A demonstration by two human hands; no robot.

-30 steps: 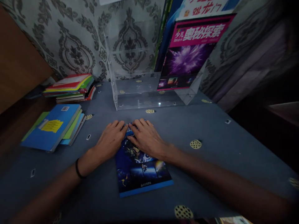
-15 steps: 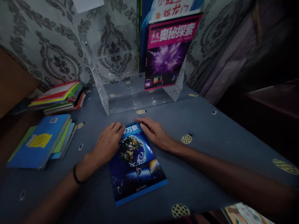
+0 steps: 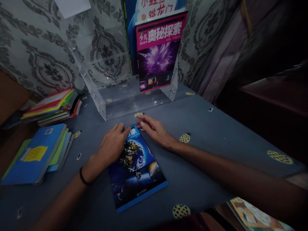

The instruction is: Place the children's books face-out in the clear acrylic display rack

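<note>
A blue-and-black book (image 3: 141, 170) with a globe on its cover lies flat and slightly angled on the table. My left hand (image 3: 113, 142) covers its upper left part, fingers curled at the edge and thumb on the cover near the title. The fingertips of that hand are partly hidden. Beside the upper right corner of the book is my right hand (image 3: 155, 130), fingers stretched out and thumb apart, with nothing held in it.
Behind the book stands a clear acrylic book stand (image 3: 134, 106) bearing a pink-and-purple book (image 3: 157, 59), with a larger blue book (image 3: 132, 29) behind. Stacked books (image 3: 51, 104) and a blue-topped pile (image 3: 31, 160) lie left. A picture book (image 3: 255, 211) shows below the table's edge.
My right hand has lifted slightly away from the book's top corner, its fingers and thumb spreading. My left hand stays at the upper left edge. The whole view has shifted somewhat.
</note>
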